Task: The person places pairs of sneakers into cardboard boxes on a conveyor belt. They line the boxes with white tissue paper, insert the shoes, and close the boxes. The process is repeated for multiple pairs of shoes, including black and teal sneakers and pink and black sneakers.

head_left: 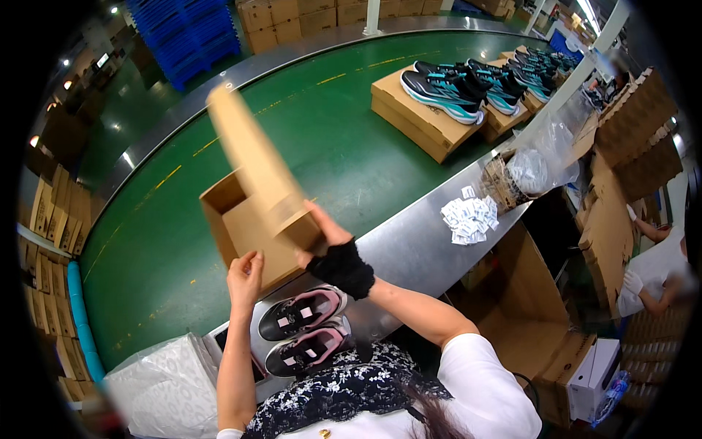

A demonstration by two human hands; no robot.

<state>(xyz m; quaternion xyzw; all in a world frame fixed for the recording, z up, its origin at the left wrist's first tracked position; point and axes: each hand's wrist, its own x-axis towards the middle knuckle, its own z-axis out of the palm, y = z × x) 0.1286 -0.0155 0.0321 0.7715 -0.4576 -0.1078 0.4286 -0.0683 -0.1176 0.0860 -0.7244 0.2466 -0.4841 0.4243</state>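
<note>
A long cardboard lid [252, 157], smeared by motion, is tilted up over an open cardboard shoe box [232, 219] on the green conveyor belt. My right hand [338, 257], in a black fingerless glove, grips the lid's near end between thumb and fingers. At the box's near left corner is my left hand [245, 276], bare, with fingers curled and their tips together; whether anything is pinched there I cannot make out. A black shoe with pink lining [300, 316] and its mate [307, 353] lie side by side on the metal ledge, just below the box.
White sachets [470, 219] are heaped on the metal ledge [409, 238] at right, beside a carton of clear plastic [528, 172]. Black-and-teal shoes [442, 91] sit on boxes along the belt. Patterned wrapping paper [164, 388] lies lower left. Another person [654, 274] works at far right.
</note>
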